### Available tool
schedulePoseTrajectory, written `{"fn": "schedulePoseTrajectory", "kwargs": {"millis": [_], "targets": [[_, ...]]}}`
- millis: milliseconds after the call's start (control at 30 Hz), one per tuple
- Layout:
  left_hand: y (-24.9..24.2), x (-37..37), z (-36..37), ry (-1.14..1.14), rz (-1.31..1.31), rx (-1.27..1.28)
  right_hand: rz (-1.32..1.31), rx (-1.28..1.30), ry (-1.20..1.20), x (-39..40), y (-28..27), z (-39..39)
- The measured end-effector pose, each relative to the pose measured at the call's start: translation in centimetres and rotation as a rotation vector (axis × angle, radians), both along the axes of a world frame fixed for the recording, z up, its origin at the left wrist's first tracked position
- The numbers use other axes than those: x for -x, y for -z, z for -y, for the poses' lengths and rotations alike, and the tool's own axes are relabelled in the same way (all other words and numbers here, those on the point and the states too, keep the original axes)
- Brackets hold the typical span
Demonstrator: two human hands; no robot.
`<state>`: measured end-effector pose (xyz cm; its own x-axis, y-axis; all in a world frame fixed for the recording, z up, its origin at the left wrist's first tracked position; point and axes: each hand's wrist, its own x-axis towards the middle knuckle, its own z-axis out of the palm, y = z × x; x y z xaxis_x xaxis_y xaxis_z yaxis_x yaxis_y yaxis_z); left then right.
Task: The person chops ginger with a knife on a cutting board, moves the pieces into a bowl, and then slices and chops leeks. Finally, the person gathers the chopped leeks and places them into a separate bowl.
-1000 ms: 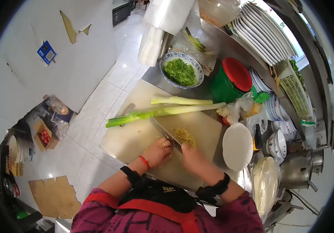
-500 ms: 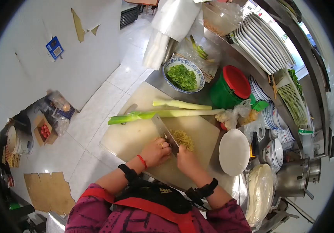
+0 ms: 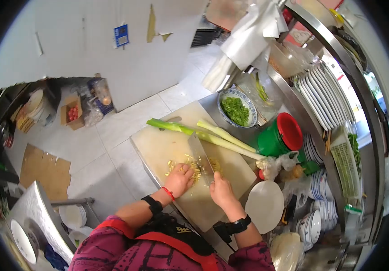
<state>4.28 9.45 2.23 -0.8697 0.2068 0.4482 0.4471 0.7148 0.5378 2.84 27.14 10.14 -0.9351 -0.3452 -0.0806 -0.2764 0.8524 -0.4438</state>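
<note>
My right hand (image 3: 221, 189) is wrapped round the handle of a cleaver (image 3: 201, 156), whose broad blade stands on edge on the white cutting board (image 3: 208, 212). Left of the blade, my left hand (image 3: 180, 179) rests with bent fingers on pale yellow strips (image 3: 190, 161) that look like cut ginger; its fingertips are partly hidden. A finer chopped yellow heap (image 3: 214, 163) shows on the blade's right side, partly covered by the cleaver and my right hand. Beyond the blade, a long leek (image 3: 172, 126) and a paler leek stalk (image 3: 223, 133) lie across the board.
Behind the board stand a bowl of chopped greens (image 3: 236, 108) and a green bucket with a red lid (image 3: 275, 137). An oval white plate (image 3: 265, 207) lies at the right, near stacked bowls (image 3: 322, 184). Upright plates (image 3: 323, 97) fill the rack.
The view has turned, shifting the board's surroundings. My left hand has moved away from the blade, and loose yellow strips now show around its fingers. The cleaver stays in my right hand.
</note>
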Motion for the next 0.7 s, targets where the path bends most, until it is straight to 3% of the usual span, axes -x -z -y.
{"fn": "schedulePoseTrajectory", "kwargs": {"millis": [233, 300, 400, 700], "targets": [[-2.8, -0.8, -0.1, -0.165, -0.1, -0.049, -0.043, -0.111, -0.081, -0.6, -2.0, -0.8], [-3.0, -0.1, 0.5, 0.076, -0.183, -0.074, -0.043, -0.108, -0.109, -0.6, -3.1, -0.3], [-1.2, 1.1, 0.8, 0.17, -0.053, -0.02, -0.038, -0.127, -0.164, -0.2, -3.7, 0.6], [0.2, 2.7, 1.3, 0.289, -0.05, -0.183, 0.138, -0.296, -0.225, 1.9, -5.0, 2.8]]}}
